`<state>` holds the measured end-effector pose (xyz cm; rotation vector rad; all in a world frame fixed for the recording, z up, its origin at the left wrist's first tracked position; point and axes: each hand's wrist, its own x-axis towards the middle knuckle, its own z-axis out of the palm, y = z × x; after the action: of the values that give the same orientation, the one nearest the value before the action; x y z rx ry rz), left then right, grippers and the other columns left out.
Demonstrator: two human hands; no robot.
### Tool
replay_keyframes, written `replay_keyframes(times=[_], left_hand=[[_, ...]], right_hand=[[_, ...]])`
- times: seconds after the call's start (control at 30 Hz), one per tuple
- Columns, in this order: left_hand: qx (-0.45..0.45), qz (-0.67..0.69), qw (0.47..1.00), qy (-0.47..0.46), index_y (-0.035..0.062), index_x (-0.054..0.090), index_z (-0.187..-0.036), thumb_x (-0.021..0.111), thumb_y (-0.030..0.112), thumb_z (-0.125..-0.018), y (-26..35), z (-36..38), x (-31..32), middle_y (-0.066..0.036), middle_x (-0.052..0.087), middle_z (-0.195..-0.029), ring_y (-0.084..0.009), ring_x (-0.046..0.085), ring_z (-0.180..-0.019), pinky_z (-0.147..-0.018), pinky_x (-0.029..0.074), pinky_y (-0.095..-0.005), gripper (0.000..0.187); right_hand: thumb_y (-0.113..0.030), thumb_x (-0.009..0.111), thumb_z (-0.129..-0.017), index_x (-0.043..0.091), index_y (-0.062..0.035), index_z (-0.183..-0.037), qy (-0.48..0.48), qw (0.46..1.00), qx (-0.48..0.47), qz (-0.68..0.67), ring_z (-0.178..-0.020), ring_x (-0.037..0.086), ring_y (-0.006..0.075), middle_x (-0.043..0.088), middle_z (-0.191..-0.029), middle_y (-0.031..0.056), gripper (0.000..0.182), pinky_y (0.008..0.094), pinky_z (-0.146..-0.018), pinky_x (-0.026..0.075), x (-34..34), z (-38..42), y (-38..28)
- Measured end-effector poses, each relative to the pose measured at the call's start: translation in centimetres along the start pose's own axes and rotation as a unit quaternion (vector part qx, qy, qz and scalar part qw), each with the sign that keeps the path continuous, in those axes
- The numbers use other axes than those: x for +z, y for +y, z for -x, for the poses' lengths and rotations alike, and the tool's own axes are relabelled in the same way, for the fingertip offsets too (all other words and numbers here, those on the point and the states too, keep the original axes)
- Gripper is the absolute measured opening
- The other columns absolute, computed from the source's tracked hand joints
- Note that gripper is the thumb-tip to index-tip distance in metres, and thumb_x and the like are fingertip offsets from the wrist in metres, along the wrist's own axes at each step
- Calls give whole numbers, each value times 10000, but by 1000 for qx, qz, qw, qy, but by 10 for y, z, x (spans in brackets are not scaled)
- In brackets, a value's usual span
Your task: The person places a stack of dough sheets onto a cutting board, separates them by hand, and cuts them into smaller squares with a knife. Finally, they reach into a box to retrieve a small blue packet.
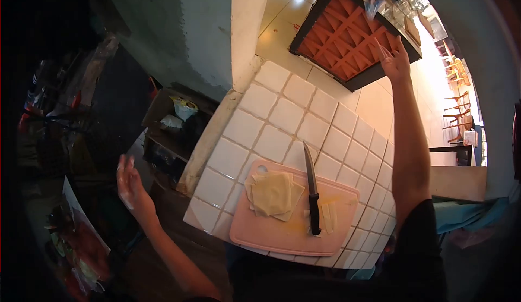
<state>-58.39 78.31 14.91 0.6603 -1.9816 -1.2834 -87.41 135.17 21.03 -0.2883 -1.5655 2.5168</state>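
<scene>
Overhead, both hands are raised away from a white tiled surface (271,123) and hold nothing. A left hand (129,185) hangs open off the surface's left edge, fingers loosely spread. A right hand (394,60) reaches far forward, fingers open, beside a red lattice crate (347,33). Between them, a pink cutting board (271,234) lies on the tiles near the front edge. On it sit stacked pale square sheets (273,193), and just right of them a black-handled knife (312,193) pointing away.

Left hand (129,185) and right hand (395,63) spread wide, apparently empty.
</scene>
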Motion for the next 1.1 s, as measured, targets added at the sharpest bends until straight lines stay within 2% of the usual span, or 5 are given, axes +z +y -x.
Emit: replay_keyframes(times=[0.47, 0.7, 0.87, 0.97, 1.1], left_hand=[[155, 24, 855, -495, -32, 356, -1511, 609, 153, -973, 117, 85, 108, -258, 404, -1538, -373, 384, -1449, -1179, 325, -460, 622], [174, 174, 811, -530, -18, 462, -1442, 657, 121, -918, 148, 93, 89, -228, 547, -1424, -348, 507, -1354, -1148, 373, -428, 576], [-70, 194, 814, -544, -11, 535, -1383, 618, 188, -962, 175, 100, 70, -203, 632, -1309, -353, 593, -1242, -1076, 434, -464, 473], [433, 74, 767, -468, -3, 494, -1419, 608, 279, -963, 169, 132, 71, -230, 535, -1423, -375, 489, -1344, -1116, 328, -509, 549], [264, 14, 887, -378, -17, 662, -1081, 639, 208, -900, 131, 92, 93, -234, 687, -1131, -374, 655, -1056, -963, 451, -495, 290]], right_hand=[[-189, 552, -996, 493, -100, -1452, -281, 749, -192, 568, -1465, 352, 343, 420, -1543, 213, 468, 489, -1203, 272, 101, 288, 106], [-201, 536, -951, 514, -64, -1442, -259, 825, -300, 404, -1430, 411, 345, 457, -1513, 199, 510, 418, -1201, 298, 113, 356, 112], [-437, 328, -1097, 543, -32, -1390, 7, 954, 18, 299, -1227, 553, 166, 595, -1341, 93, 544, 323, -1046, 429, 100, 341, 94], [-524, 312, -1084, 452, -45, -1469, -107, 954, 191, -205, -1258, 557, 206, 590, -1344, 133, 629, 341, -1067, 420, 149, 390, 57], [-375, 351, -1088, 444, -44, -1475, -179, 938, 127, -268, -1444, 389, 285, 412, -1551, 167, 518, 400, -1151, 358, 148, 410, 44]])
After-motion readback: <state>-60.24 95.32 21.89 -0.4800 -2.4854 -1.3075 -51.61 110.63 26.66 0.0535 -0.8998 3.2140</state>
